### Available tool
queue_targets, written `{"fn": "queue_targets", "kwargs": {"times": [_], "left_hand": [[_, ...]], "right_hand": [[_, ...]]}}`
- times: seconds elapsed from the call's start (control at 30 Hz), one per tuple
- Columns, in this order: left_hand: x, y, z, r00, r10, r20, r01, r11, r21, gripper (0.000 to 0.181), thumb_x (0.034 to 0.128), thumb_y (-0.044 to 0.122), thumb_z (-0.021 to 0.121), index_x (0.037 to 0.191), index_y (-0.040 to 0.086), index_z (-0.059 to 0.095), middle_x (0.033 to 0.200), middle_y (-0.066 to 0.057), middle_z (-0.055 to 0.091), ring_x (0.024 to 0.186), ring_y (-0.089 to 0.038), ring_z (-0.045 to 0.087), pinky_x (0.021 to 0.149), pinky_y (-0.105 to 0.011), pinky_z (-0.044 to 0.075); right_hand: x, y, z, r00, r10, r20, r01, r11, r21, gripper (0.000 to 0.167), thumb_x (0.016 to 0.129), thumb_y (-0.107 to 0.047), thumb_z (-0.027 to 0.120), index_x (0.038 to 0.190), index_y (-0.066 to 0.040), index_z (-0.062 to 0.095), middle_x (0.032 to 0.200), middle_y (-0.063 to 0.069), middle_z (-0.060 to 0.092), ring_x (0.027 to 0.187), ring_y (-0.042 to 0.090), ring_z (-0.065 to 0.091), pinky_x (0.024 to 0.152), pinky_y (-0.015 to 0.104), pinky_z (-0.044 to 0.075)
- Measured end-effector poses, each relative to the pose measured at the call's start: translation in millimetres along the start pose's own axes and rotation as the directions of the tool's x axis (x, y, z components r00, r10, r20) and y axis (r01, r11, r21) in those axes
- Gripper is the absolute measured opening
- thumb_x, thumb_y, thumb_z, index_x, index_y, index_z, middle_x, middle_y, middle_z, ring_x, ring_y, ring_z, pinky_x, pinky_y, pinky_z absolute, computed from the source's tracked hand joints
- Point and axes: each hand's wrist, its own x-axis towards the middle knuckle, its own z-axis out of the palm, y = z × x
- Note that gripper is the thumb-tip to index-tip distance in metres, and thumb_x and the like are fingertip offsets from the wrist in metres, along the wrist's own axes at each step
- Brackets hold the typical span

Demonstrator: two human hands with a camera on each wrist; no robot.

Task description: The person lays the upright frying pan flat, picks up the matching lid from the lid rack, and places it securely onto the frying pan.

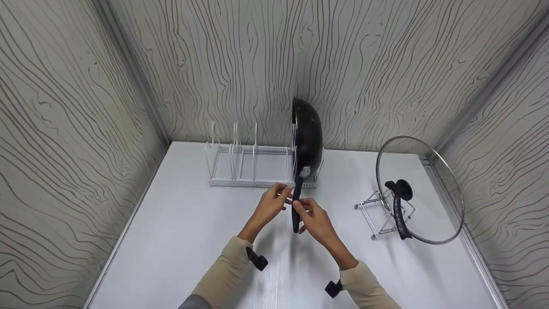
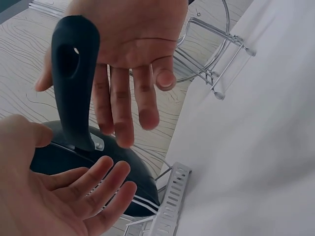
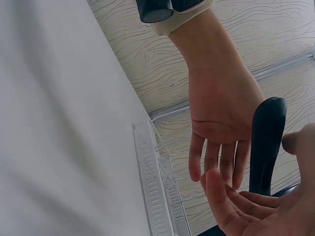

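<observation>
A dark frying pan (image 1: 308,133) stands on edge in the right end of a white wire rack (image 1: 263,183). Its black handle (image 1: 296,214) points toward me, with a hole near the end visible in the left wrist view. My left hand (image 1: 270,204) is to the left of the handle, fingers loosely extended beside it. On the other side is my right hand (image 1: 316,219), its thumb at the handle and its fingers relaxed. Both wrist views show the handle (image 3: 267,145) between the two hands, with neither hand's fingers wrapped round it. Whether fingertips touch it is hard to tell.
On the right, a glass lid (image 1: 437,189) with a black knob and handle (image 1: 399,214) leans in a small metal wire stand (image 1: 372,219). Wood-patterned walls (image 1: 240,56) surround the white table (image 1: 171,240) at the back and sides.
</observation>
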Motion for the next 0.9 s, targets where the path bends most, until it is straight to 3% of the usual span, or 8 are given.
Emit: {"fn": "queue_targets", "kwargs": {"times": [0.3,0.57,0.77,0.9], "left_hand": [[3.8,0.9,8.0,0.996,-0.083,0.036,0.087,0.989,-0.122,0.055,0.1104,0.042,0.053,0.140,-0.004,0.058,0.117,-0.017,0.071,0.102,-0.023,0.075,0.085,-0.037,0.064],[7.7,1.7,13.0,0.991,-0.114,0.075,0.128,0.967,-0.220,0.062,0.1076,0.045,0.058,0.143,-0.007,0.056,0.127,-0.020,0.071,0.108,-0.024,0.073,0.096,-0.040,0.061],[10.8,3.1,15.5,0.985,-0.123,0.119,0.157,0.926,-0.344,0.059,0.1067,0.040,0.061,0.141,-0.009,0.055,0.117,-0.019,0.075,0.105,-0.022,0.075,0.102,-0.041,0.059],[12.2,4.5,16.8,0.979,-0.122,0.164,0.183,0.879,-0.441,0.054,0.1081,0.034,0.060,0.142,-0.008,0.053,0.117,-0.019,0.074,0.101,-0.021,0.077,0.097,-0.038,0.061]], "right_hand": [[-3.4,-4.5,6.9,0.996,0.073,0.048,-0.078,0.989,0.125,0.050,0.109,-0.041,0.061,0.134,0.002,0.055,0.108,0.024,0.074,0.070,0.016,0.068,0.049,0.027,0.055],[-3.3,-5.4,8.3,0.987,0.103,0.123,-0.130,0.963,0.235,0.051,0.110,-0.040,0.059,0.136,0.003,0.050,0.097,0.011,0.072,0.065,0.015,0.065,0.049,0.023,0.051],[-2.0,-8.6,8.9,0.981,0.107,0.162,-0.149,0.949,0.277,0.050,0.110,-0.037,0.058,0.136,0.006,0.050,0.086,0.005,0.067,0.061,0.012,0.061,0.048,0.020,0.047],[-1.7,-10.6,10.6,0.977,0.113,0.182,-0.166,0.936,0.310,0.045,0.111,-0.036,0.057,0.128,0.005,0.054,0.081,0.003,0.065,0.060,0.011,0.058,0.049,0.022,0.049]]}}
